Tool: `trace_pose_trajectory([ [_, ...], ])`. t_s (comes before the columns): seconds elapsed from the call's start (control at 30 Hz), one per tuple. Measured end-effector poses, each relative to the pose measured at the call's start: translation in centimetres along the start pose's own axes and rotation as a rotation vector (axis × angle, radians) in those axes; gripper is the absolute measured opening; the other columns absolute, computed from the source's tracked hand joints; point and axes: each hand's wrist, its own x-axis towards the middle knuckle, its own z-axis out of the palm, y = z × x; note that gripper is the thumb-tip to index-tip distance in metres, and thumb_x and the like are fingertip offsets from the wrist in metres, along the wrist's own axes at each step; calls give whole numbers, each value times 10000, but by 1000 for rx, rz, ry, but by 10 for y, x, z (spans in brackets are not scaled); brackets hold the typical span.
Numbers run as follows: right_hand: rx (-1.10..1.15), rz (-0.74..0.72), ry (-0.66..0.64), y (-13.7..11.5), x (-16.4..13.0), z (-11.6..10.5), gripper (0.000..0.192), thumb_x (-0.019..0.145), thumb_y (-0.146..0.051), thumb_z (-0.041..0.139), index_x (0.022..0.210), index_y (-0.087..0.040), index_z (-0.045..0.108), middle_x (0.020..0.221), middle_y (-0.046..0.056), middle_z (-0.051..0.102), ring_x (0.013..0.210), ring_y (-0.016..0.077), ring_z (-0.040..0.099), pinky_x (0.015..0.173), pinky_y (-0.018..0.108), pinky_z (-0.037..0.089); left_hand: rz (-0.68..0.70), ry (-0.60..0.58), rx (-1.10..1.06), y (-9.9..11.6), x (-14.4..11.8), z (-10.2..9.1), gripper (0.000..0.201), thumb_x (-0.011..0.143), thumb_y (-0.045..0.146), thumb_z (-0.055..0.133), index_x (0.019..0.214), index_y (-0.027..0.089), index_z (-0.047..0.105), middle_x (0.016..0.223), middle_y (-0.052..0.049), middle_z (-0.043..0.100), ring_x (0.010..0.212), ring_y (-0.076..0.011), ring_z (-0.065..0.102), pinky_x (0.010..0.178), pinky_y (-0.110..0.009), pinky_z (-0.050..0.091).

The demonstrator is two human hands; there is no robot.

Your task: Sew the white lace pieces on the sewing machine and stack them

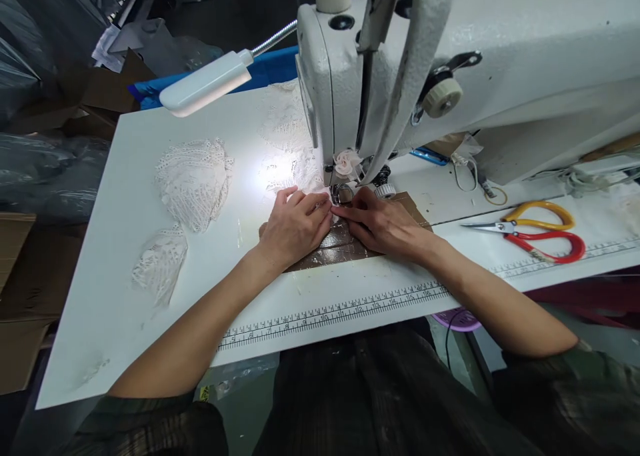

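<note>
My left hand (295, 226) lies flat on the table just left of the presser foot (341, 193) of a white sewing machine (450, 63), fingers pressing white lace (295, 163) towards the needle. My right hand (383, 223) rests opposite it, fingertips touching the left hand's at the foot, pinching the lace edge. Both hands sit over a brown taped patch (345, 246) on the white table (125, 296). A small fabric flower (347, 163) hangs on the machine head above the foot.
Two loose lace pieces (195, 179), (160, 263) lie to the left. A gooseneck lamp (205, 83) lights the work. Red-and-yellow scissors (537, 233) lie to the right. A ruler strip (340, 309) runs along the front edge. Cardboard boxes (30, 289) stand left of the table.
</note>
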Motion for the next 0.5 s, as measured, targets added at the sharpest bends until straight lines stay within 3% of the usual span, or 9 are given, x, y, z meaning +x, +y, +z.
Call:
trace_pose_trajectory([
  [0.2,222,17,74,6,-5,2,405,990,-256,431,1350,-228,616,1040,97,567,725,157,566,721,348,534,-46,81,101,10,3,6,201,976,237,496,1013,214,692,1128,-62,716,821,-223,605,807,-450,423],
  [0.37,254,52,136,4,-8,-2,376,985,-257,445,1282,-166,657,961,94,613,681,150,566,691,320,502,-59,97,37,5,4,2,184,987,267,497,1052,200,656,1134,-84,709,910,-236,616,819,-440,424],
  [0.5,252,62,149,4,-7,-6,370,969,-239,468,1290,-150,631,930,90,649,713,166,587,697,315,486,53,82,-111,-9,1,-7,155,971,232,526,1025,183,663,1048,-98,716,895,-216,629,758,-388,483],
])
